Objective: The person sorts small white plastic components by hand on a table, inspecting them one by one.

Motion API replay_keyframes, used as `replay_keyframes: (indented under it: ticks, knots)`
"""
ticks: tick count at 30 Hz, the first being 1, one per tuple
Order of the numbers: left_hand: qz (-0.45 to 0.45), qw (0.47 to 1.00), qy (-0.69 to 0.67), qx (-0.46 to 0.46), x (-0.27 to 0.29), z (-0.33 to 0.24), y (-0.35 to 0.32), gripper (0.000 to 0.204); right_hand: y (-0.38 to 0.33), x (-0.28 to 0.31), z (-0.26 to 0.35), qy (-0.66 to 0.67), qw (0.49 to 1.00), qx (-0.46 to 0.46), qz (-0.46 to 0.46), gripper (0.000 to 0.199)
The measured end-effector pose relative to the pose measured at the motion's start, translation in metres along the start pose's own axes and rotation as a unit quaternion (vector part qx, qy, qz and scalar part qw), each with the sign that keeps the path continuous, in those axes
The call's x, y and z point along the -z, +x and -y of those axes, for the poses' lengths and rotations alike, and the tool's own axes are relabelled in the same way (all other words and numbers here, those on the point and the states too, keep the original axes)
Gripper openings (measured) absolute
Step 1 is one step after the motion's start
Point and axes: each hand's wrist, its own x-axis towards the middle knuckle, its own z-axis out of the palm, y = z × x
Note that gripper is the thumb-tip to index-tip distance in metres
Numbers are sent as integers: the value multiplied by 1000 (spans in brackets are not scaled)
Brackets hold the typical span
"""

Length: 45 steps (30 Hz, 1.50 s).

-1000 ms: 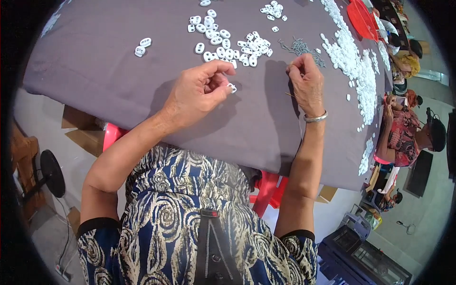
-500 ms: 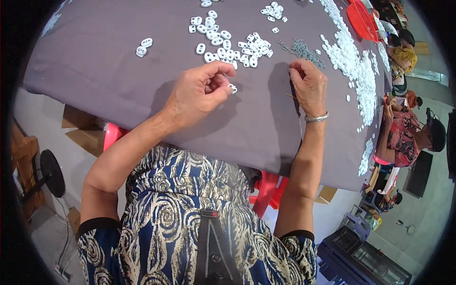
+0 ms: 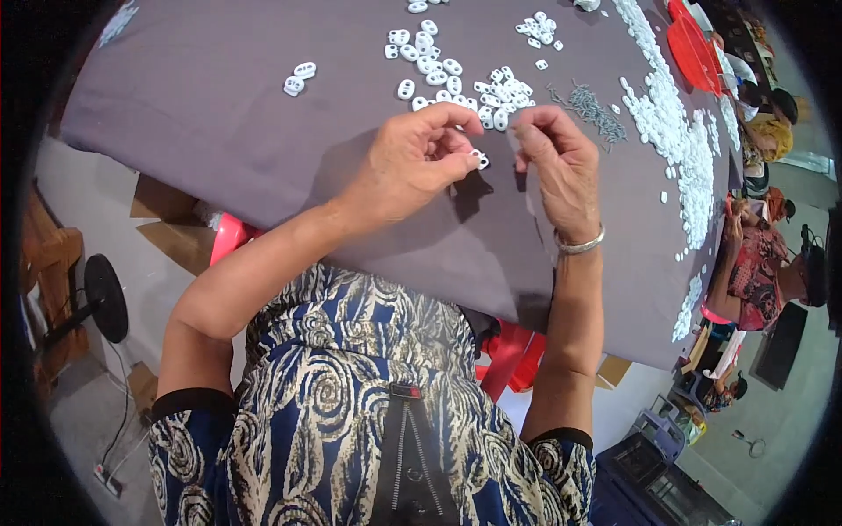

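Between the thumb and fingers of my left hand [image 3: 408,162] is a small white two-hole plastic piece [image 3: 480,159], held above the cloth. Close to it on the right is my right hand [image 3: 566,171], thumb and fingertips pinched together. Whatever those fingertips hold, if anything, is too small to make out. Just beyond both hands lie larger white oval two-hole pieces [image 3: 436,78] and a cluster of smaller white pieces with holes [image 3: 504,92]. A loose pile of thin grey pieces that look like tiny springs [image 3: 596,110] lies beyond my right hand.
A grey-brown cloth [image 3: 210,131] covers the table. White pieces [image 3: 693,184] spread thickly along its right side, near a red basket [image 3: 693,48]. Two white ovals [image 3: 294,86] lie apart on the left. Other people [image 3: 763,250] sit past the right edge.
My right hand has come left from beside the grey pile toward my left hand. My left hand still holds the white piece. The whole view has shifted slightly.
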Motion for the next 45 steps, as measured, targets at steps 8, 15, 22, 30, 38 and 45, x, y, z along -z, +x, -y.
replay_keyframes:
  ticks: [8,15,22,30,38,45]
  knots:
    - [-5,1000,9,14,-3,-2,3,30,-5,-25,-5,99,995,-21,-8,8]
    - [-55,998,-18,-11,-10,4,4,25,-8,-32,-6,109,993,-1,-36,7]
    - [-30,999,18,-6,-6,3,3,28,-6,-32,-12,63,996,35,-51,8]
    - [-33,999,19,-3,-6,2,3,27,-6,-28,-7,76,996,3,-40,6]
    - [-34,999,20,-10,-5,3,2,28,-6,-20,-2,48,999,-13,2,7]
    - [-79,996,10,-43,0,4,-7,21,0,1,-10,-108,992,40,-60,8]
